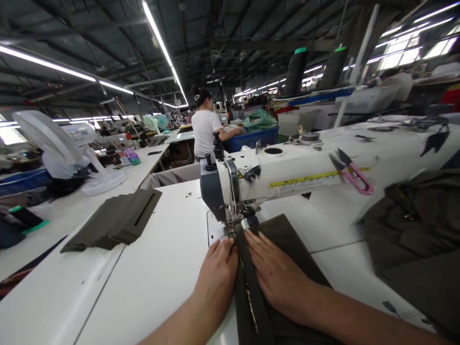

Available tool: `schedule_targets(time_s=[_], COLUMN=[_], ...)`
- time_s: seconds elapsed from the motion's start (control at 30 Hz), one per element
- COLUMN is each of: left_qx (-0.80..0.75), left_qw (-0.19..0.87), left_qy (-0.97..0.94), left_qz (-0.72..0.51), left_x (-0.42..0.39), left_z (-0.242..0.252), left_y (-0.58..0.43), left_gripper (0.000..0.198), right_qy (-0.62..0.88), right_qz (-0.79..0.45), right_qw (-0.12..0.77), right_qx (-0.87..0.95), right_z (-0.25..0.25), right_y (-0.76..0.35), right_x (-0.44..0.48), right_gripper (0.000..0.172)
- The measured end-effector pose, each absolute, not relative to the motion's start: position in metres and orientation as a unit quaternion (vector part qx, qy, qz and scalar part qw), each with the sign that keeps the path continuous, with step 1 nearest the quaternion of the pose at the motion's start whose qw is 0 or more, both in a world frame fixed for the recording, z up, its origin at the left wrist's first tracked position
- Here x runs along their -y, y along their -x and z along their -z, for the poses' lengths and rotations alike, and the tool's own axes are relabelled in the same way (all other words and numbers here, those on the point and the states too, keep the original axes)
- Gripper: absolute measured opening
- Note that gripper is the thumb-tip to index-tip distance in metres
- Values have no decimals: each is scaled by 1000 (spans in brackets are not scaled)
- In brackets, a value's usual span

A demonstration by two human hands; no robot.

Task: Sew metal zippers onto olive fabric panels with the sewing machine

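Observation:
My left hand (pixel 217 275) lies flat with fingers stretched out, pressing the left edge of a dark olive fabric piece (pixel 287 244) just in front of the needle. My right hand (pixel 278 275) lies flat on the same fabric, right of a long zipper strip (pixel 247 287) that runs between the two hands toward me. The presser foot (pixel 232 227) of the white sewing machine (pixel 287 175) sits right at my fingertips. Pink thread snips (pixel 354 175) rest on the machine arm.
A stack of cut olive pieces (pixel 115 220) lies on the white table (pixel 151 273) to the left. A heap of olive garments (pixel 420 235) sits at the right. A white desk fan (pixel 72 153) stands far left. A person in a white shirt (pixel 204 129) works at a table behind.

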State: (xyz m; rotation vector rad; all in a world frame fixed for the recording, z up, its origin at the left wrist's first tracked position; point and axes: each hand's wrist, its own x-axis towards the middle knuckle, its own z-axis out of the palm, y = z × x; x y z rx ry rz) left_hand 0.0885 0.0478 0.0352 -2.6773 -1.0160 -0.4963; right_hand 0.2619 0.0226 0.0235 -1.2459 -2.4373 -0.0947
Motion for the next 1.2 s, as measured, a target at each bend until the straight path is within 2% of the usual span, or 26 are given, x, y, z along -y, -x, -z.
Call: schedule_targets(time_s=[0.2, 0.43, 0.7, 1.2], left_qx=[339, 315, 318, 339], left_qw=[133, 156, 160, 186], left_qy=[910, 910, 914, 907], left_qz=[198, 220, 194, 167], left_x=[-56, -57, -57, -55], left_z=[-28, -26, -22, -19], left_y=[-90, -89, -88, -92], left_gripper=[27, 32, 34, 34], right_qy=[443, 425, 422, 440], right_qz=[58, 108, 71, -9], right_qw=[163, 179, 192, 179], right_qx=[880, 881, 883, 880], right_z=[-24, -26, -33, -31], right_y=[-263, -263, -263, -267], right_x=[-31, -30, -29, -28], right_gripper=[47, 50, 57, 55])
